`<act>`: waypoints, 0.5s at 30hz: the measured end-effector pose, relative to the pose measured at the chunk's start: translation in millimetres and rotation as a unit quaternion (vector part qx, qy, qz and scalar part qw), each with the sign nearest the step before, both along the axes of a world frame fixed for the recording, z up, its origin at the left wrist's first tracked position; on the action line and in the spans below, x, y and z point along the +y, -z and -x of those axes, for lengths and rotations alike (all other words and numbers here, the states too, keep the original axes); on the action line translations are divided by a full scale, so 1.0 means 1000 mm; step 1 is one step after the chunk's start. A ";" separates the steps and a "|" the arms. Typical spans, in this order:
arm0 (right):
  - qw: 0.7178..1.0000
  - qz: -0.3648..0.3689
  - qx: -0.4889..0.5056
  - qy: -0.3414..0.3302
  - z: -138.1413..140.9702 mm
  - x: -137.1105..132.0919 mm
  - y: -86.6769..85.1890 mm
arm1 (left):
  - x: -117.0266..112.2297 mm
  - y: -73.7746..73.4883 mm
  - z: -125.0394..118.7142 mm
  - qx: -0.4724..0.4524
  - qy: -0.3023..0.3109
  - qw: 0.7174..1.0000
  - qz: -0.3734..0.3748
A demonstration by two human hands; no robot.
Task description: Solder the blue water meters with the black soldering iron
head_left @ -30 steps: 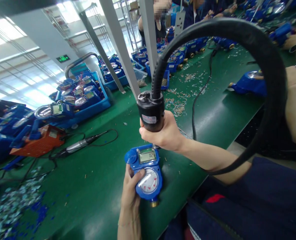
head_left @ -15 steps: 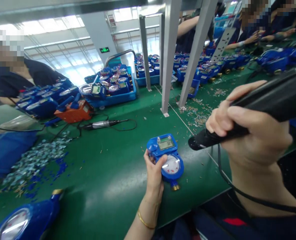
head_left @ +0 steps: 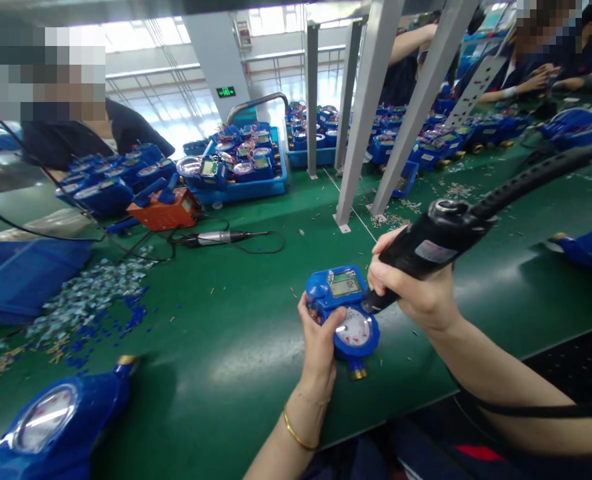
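Swinging down from its raised position, the right hand is now gripping the black power driver against the blue meter, which the left hand is clasping on the green bench, fastening seemingly just beginning.

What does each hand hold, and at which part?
The left hand grips the blue meter at its left side. The right hand grips the black power tool around its lower body.
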State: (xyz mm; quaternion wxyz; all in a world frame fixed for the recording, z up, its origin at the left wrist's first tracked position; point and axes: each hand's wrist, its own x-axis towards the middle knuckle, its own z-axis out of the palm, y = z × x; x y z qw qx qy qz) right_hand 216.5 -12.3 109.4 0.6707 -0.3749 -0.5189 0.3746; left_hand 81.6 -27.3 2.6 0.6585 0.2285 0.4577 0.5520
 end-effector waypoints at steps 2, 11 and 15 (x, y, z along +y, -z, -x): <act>1.000 0.002 0.000 -0.021 -0.004 0.001 0.005 | -0.001 0.000 -0.001 -0.004 -0.001 1.000 -0.001; 0.999 0.016 -0.037 -0.018 -0.005 -0.002 0.004 | -0.002 0.004 -0.004 -0.014 -0.012 1.000 0.002; 0.997 -0.018 -0.041 0.058 -0.001 -0.008 0.007 | -0.003 0.008 -0.004 -0.017 -0.010 1.000 -0.004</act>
